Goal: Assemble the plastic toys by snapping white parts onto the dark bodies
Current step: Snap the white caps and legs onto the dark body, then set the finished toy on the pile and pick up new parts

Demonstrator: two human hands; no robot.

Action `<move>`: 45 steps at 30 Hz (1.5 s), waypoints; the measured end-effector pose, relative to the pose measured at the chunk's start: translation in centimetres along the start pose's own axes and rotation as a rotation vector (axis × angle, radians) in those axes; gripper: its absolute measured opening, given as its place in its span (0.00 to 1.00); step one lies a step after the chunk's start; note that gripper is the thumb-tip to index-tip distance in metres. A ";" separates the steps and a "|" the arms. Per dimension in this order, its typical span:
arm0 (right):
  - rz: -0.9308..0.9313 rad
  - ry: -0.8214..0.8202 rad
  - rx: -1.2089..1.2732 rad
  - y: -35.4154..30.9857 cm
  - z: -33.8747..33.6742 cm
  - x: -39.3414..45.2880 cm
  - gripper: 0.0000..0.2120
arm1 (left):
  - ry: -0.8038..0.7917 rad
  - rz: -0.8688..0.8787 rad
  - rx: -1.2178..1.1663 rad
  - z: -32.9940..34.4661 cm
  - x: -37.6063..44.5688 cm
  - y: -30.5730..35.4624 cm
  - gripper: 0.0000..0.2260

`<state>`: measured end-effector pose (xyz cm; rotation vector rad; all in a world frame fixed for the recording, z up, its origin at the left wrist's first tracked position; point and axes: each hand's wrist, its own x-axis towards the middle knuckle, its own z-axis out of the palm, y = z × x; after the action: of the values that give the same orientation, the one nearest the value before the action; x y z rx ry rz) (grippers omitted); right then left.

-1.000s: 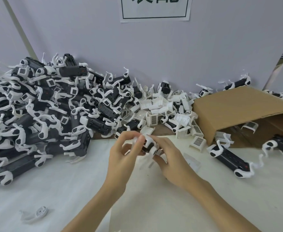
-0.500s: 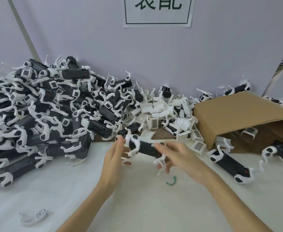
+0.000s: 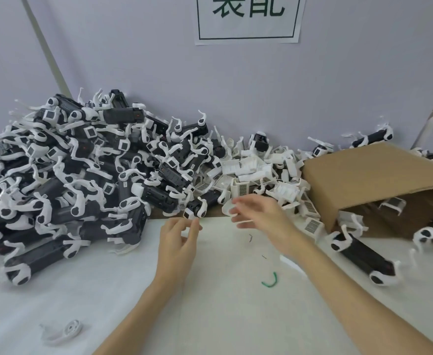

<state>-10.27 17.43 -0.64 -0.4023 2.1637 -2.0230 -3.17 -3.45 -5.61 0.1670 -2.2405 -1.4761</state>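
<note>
Both hands hover empty over the white table: I see my left hand loosely spread and my right hand spread, blurred. A dark toy body with white parts lies just beyond them, at the near edge of the big assembled pile. Loose white parts are heaped left of the cardboard box.

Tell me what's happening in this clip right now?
A person is assembling plastic toys at a white table. Both hands are empty: the left hand hovers with loosely curled fingers, and the right hand reaches toward the loose white parts. A big pile of toys sits left, a cardboard box right.
</note>
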 end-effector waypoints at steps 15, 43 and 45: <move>-0.239 0.244 -0.377 2.9 7.3 4.9 0.05 | 0.038 -0.052 -0.092 -0.3 0.2 -0.2 0.10; 0.051 0.045 0.229 1.2 -0.1 -7.4 0.26 | -0.382 -0.231 -0.686 1.1 -2.8 3.5 0.31; 0.073 0.071 0.241 1.1 0.2 -7.5 0.28 | -0.374 -0.226 -0.657 0.9 -2.6 3.6 0.26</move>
<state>-3.16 19.49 -2.32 -0.2198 1.9089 -2.2522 -0.71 -0.31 -3.51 -0.0754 -1.9008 -2.4498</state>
